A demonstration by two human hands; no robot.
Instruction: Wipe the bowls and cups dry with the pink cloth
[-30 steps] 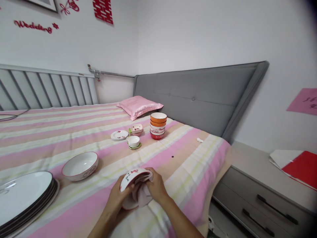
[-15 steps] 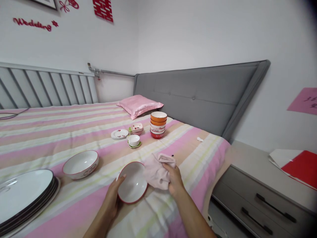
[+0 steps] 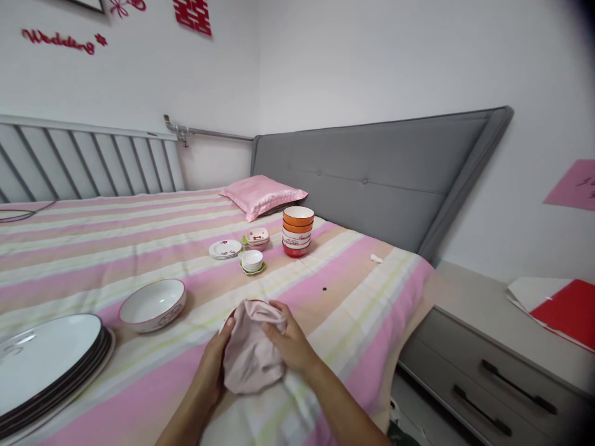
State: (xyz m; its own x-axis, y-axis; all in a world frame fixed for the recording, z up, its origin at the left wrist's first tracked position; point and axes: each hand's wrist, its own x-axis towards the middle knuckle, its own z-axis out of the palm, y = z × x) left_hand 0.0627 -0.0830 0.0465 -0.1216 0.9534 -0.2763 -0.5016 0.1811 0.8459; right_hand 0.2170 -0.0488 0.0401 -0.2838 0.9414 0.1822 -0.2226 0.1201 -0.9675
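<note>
A pale pink cloth is draped over a white bowl with a red rim, covering nearly all of it. My left hand grips the bowl at its left side, thumb over the rim. On the right side, my right hand is closed on the cloth and presses it at the bowl's upper right edge. A second red-rimmed bowl sits to the left on the striped bedspread. Farther left lies a stack of large dark-edged plates.
Beyond my hands stand stacked bowls, small white cups, small dishes and small plates. A pink pillow lies by the grey headboard. At right is a nightstand with red paper.
My right hand has moved left, bringing the cloth from beside the bowl onto it. The bowl's white inside, visible before, is now covered. My left hand stays at the bowl's left side.
</note>
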